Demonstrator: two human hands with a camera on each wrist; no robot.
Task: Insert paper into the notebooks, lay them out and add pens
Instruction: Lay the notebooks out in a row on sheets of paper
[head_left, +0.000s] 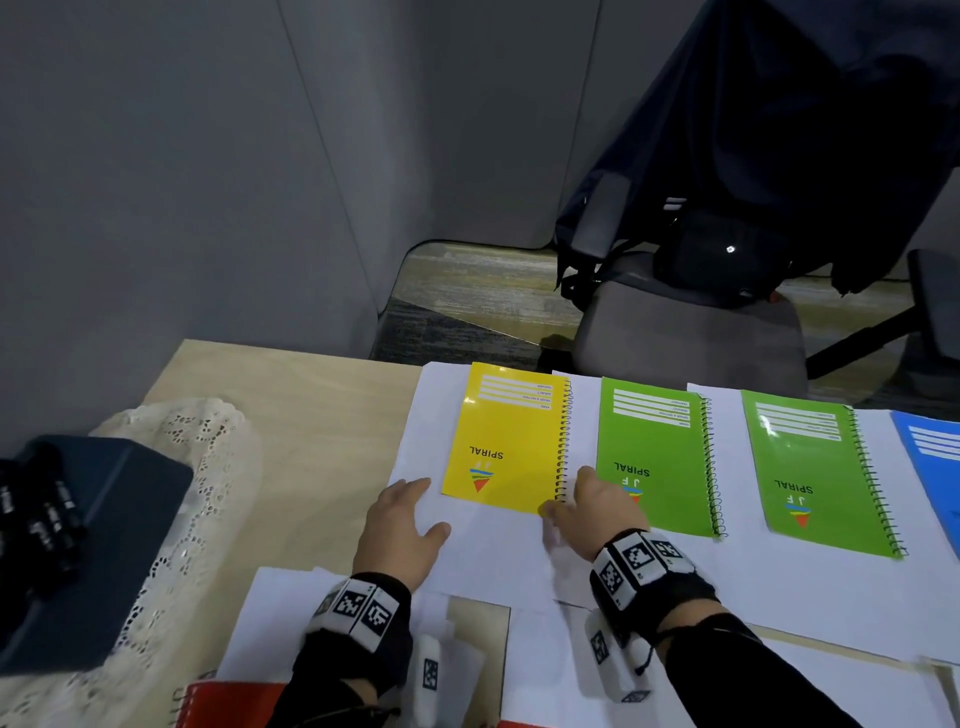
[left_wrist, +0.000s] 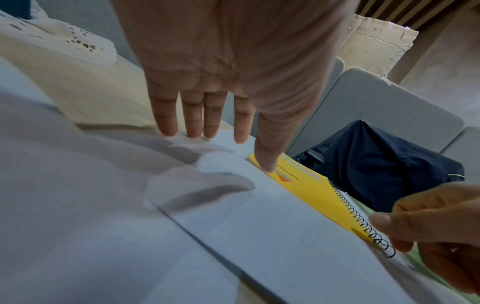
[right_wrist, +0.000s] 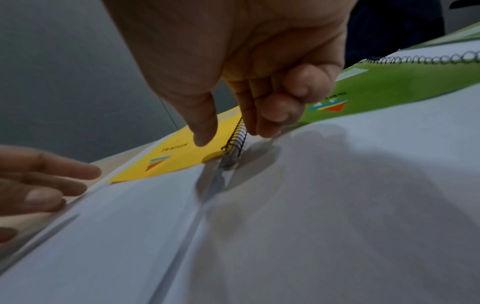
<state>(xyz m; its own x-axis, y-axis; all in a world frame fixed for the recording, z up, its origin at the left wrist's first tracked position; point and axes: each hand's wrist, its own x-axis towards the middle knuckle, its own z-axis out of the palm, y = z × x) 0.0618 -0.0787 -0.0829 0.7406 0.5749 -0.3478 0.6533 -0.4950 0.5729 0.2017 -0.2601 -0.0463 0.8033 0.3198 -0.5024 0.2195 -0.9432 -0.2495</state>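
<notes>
A yellow spiral notebook (head_left: 506, 439) lies shut on a white paper sheet (head_left: 488, 558) at the left end of a row. To its right lie two green notebooks (head_left: 652, 457) (head_left: 815, 473) and a blue one (head_left: 935, 457), each on paper. My right hand (head_left: 571, 496) pinches the yellow notebook (right_wrist: 179, 156) at its near spiral corner, thumb on the cover and fingers beside the coil. Just left of the notebook, my left hand (head_left: 405, 519) rests flat on the paper (left_wrist: 233, 205) with straight fingers. Black pens (head_left: 47, 519) lie in a dark box at far left.
The dark blue box (head_left: 114, 545) sits on a white lace cloth (head_left: 208, 467). More loose sheets (head_left: 270, 613) and a red notebook (head_left: 234, 701) lie at the table's near edge. A grey chair (head_left: 691, 338) with a dark jacket stands behind the table.
</notes>
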